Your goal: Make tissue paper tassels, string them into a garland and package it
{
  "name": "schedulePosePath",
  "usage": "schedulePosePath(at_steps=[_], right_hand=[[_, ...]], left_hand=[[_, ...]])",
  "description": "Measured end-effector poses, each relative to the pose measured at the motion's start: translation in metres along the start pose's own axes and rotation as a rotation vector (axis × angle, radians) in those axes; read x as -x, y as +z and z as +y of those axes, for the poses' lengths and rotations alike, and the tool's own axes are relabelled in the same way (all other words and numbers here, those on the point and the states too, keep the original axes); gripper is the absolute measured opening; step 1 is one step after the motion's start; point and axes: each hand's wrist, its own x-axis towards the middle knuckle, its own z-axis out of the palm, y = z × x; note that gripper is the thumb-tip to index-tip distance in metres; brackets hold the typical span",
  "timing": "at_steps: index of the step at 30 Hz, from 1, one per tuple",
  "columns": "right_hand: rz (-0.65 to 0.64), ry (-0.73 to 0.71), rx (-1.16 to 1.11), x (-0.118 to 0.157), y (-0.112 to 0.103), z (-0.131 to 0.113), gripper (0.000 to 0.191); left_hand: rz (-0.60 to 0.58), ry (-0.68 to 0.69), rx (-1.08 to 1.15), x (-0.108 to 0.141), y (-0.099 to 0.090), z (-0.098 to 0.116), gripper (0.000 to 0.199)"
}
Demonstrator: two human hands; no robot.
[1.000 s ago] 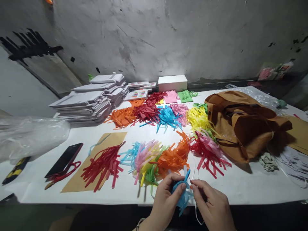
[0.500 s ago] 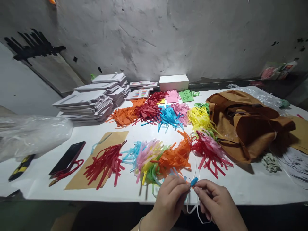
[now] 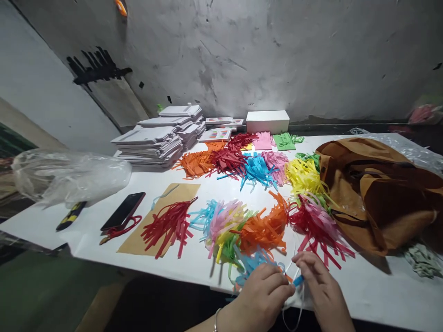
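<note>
My left hand (image 3: 265, 295) is closed, its thumb and fingers pinching a blue paper tassel at its rolled blue top (image 3: 298, 280). The tassel's light blue fringe (image 3: 254, 262) spreads on the table behind that hand. Just to the right, my right hand (image 3: 323, 288) is closed too, its fingertips pinched at a thin white string (image 3: 300, 302) that loops down below the table edge. An orange tassel (image 3: 265, 228) lies beyond my hands, touching multicoloured fringe (image 3: 224, 221). A red and pink tassel (image 3: 320, 221) is at its right.
A brown cloth bag (image 3: 380, 193) takes up the right side. Stacked white cards (image 3: 148, 145) and a white box (image 3: 267, 122) stand at the back. To the left lie a phone (image 3: 123, 211), a red tassel (image 3: 169, 226) on brown paper (image 3: 138, 244), and clear plastic (image 3: 72, 175).
The view has swung left, shifting everything rightward. My right hand's fingertips have come up and away from the blue top, with the white string beside them. My left hand keeps its pinch.
</note>
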Motion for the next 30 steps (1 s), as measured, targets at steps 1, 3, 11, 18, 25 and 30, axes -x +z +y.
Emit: schedulePosePath(at_steps=[1,3,11,18,25,30], right_hand=[[0.071,-0.017,-0.112,-0.007,-0.002,-0.003,0.027],[0.210,-0.045,-0.371,-0.020,-0.004,-0.012,0.022],[-0.169,-0.363,0.352,-0.070,0.026,-0.019,0.015],[-0.271,-0.475,0.513,-0.117,0.039,-0.003,0.020],[-0.061,-0.712,0.406,-0.085,0.012,-0.009,0.016],[-0.169,-0.986,0.476,-0.057,0.019,-0.008,0.027]], left_hand=[[-0.013,-0.014,0.004,0.003,0.005,-0.003,0.020],[-0.059,-0.055,0.004,0.007,0.013,-0.007,0.018],[-0.092,-0.456,0.292,0.002,-0.026,-0.016,0.026],[-0.009,-0.702,0.116,0.002,-0.049,-0.057,0.022],[0.256,-0.706,0.307,-0.020,-0.050,-0.054,0.019],[0.244,-0.624,0.448,-0.059,-0.049,-0.053,0.017]])
